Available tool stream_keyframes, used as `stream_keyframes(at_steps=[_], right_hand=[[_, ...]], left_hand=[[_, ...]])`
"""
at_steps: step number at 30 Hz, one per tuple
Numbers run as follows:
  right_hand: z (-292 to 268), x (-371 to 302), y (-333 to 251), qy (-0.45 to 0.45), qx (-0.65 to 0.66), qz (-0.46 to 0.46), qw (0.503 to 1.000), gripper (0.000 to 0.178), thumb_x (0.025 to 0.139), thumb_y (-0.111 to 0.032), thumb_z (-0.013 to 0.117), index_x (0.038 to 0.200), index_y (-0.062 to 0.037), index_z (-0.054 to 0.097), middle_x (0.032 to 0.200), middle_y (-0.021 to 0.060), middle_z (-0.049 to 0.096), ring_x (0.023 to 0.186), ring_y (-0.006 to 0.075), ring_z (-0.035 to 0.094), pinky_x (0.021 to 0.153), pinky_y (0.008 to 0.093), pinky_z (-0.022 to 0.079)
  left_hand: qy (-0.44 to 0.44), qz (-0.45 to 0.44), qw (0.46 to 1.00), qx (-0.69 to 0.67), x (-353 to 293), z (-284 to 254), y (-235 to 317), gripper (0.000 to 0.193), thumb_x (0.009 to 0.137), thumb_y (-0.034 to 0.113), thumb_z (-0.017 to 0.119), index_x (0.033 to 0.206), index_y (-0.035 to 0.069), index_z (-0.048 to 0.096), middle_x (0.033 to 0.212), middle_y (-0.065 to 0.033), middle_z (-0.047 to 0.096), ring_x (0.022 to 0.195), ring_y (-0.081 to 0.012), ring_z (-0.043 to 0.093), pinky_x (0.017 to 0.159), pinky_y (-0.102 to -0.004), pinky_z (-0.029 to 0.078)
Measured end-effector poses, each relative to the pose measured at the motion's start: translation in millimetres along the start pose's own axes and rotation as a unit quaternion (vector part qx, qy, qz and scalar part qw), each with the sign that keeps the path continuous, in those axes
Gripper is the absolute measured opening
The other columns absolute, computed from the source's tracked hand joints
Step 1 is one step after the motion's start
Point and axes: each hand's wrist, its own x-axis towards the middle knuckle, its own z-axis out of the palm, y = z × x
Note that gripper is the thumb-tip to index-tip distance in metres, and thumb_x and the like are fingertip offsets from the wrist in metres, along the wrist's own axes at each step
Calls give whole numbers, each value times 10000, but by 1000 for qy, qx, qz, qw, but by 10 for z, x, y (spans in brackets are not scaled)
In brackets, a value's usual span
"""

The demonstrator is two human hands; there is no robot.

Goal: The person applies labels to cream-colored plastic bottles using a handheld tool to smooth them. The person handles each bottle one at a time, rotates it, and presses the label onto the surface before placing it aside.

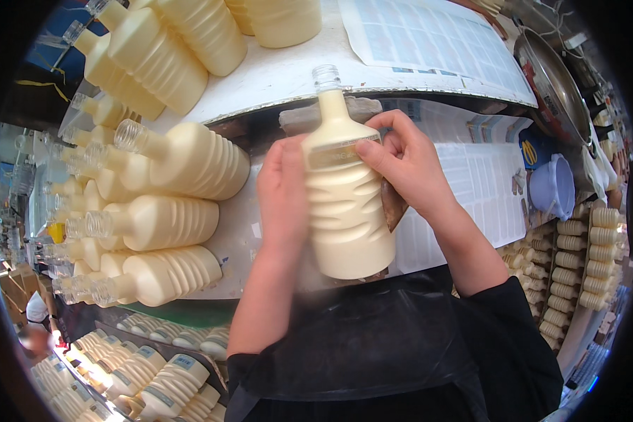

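Observation:
A cream ribbed bottle (352,243) with a clear threaded neck lies in front of me, its neck pointing away. Across its upper body runs a translucent strip label (330,156). My left hand (283,190), slightly blurred, is closed against the bottle's left side. On the other side my right hand (406,158) grips the bottle's shoulder, its thumb pressing on the label's right end and its fingers curled behind. A greyish support (363,107) shows behind the bottle's neck; the bottle hides most of it.
Several cream bottles (172,218) lie at the left, with more standing on the raised white shelf (274,67). Label sheets (436,42) lie on that shelf and others (464,190) at the right. A lavender bucket (552,186) stands far right. Racked bottles (169,387) fill the lower left.

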Motion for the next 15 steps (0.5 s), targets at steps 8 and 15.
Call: stream_keyframes(at_steps=[8, 15], right_hand=[[-24, -9, -72, -7, -92, -32, 995, 488, 868, -413, 770, 1099, -8, 626, 676, 36, 561, 622, 128, 545, 579, 327, 441], [26, -56, -119, 25, -141, -37, 989, 575, 808, -470, 791, 1099, -9, 609, 656, 56, 539, 598, 184, 554, 573, 350, 442]], left_hand=[[40, 91, 970, 224, -48, 99, 78, 503, 1014, 372, 635, 1350, 17, 516, 1295, -195, 590, 1164, -282, 612, 989, -402, 489], [17, 100, 961, 256, -2, 133, 125, 420, 967, 367, 688, 1144, 7, 564, 1145, -169, 602, 1064, -303, 616, 953, -408, 484]])
